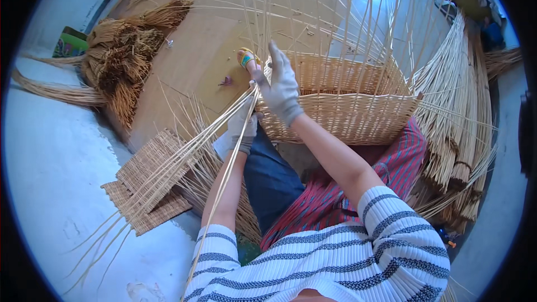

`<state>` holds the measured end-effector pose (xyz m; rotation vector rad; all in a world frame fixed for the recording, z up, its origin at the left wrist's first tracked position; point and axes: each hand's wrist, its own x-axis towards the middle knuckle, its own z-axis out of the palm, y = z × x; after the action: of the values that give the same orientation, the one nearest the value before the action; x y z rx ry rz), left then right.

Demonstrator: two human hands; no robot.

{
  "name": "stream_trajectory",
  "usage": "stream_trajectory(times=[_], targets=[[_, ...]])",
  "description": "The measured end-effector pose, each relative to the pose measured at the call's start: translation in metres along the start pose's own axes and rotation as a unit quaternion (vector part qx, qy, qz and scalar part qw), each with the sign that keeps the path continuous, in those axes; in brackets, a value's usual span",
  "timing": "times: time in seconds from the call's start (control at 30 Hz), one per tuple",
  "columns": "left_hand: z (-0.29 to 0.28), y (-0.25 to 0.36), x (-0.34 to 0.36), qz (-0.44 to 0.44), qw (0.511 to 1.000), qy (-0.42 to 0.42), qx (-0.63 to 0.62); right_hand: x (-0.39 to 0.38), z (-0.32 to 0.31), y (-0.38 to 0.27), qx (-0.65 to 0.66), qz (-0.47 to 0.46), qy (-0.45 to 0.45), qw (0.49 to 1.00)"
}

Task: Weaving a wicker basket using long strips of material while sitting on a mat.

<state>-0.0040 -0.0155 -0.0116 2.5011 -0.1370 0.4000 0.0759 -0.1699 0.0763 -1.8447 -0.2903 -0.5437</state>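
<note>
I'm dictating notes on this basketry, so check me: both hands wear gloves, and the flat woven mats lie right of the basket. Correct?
Not quite: the head view shows the flat woven mats lying left of the basket. The left hand and right hand do both wear gloves.

My basket (341, 117) sits right of centre: pale tan wicker, tightly woven, long and open-topped, its near wall facing me. Thin stakes (346, 25) rise unwoven from it toward the upper edge. The loose, pale strands (224, 114) I hold gather beside its left end and fan to the lower left.
</note>
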Motion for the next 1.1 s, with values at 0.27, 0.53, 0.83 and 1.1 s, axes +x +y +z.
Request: stream_trajectory(times=[0.27, 0.53, 0.83, 1.1], targets=[[0.006, -0.008, -0.007, -0.07, 0.996, -0.023, 0.043, 0.059, 0.018, -0.008, 0.217, 0.239, -0.125, 0.938], [0.001, -0.006, -0.004, -0.048, 0.997, -0.009, 0.055, 0.032, -0.003, -0.025, 0.084, -0.055, 0.062, 0.993], [-0.011, 0.024, -0.007, -0.032, 0.999, 0.016, 0.02, -0.098, -0.13, 0.088, 0.447, 0.255, -0.006, 0.857], [0.021, 0.06, 0.025, -0.04, 0.995, -0.05, -0.074, -0.068, -0.176, 0.087, 0.175, 0.338, 0.009, 0.925]])
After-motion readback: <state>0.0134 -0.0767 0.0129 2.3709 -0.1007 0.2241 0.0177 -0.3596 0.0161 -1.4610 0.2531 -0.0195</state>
